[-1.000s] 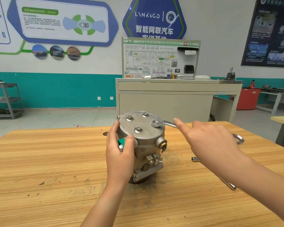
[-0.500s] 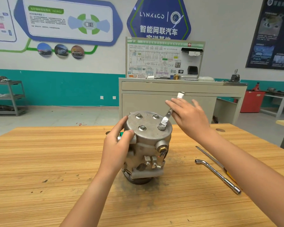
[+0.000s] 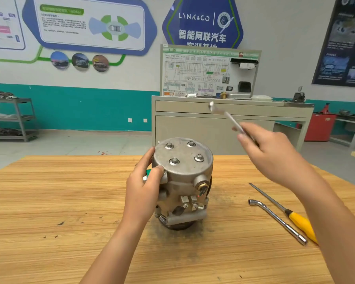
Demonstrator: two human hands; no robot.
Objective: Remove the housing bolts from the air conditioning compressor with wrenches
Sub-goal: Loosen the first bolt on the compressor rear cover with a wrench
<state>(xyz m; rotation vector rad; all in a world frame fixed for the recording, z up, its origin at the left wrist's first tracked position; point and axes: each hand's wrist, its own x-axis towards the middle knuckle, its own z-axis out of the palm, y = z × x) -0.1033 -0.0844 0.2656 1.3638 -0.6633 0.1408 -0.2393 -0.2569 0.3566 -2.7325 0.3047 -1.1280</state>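
Observation:
A grey metal compressor [image 3: 182, 181] stands upright on the wooden table [image 3: 49, 201], with several hex bolts [image 3: 174, 161] in its round top cover. My left hand [image 3: 143, 191] grips its left side, thumb near the top edge. My right hand [image 3: 268, 152] is raised above and to the right of the compressor and pinches a silver wrench [image 3: 225, 116]. The wrench is in the air, its ring end pointing up and left, clear of the bolts.
An L-shaped socket wrench [image 3: 279, 221] and a yellow-handled screwdriver [image 3: 295, 219] lie on the table at the right. Behind the table stand a beige cabinet [image 3: 213, 124] with a wiring display board, a metal shelf [image 3: 10, 119] at the left, and a red bin [image 3: 319, 127].
My right hand has lifted the wrench off the right-hand bolt and swung it up into the air. My left hand has kept its grip on the compressor.

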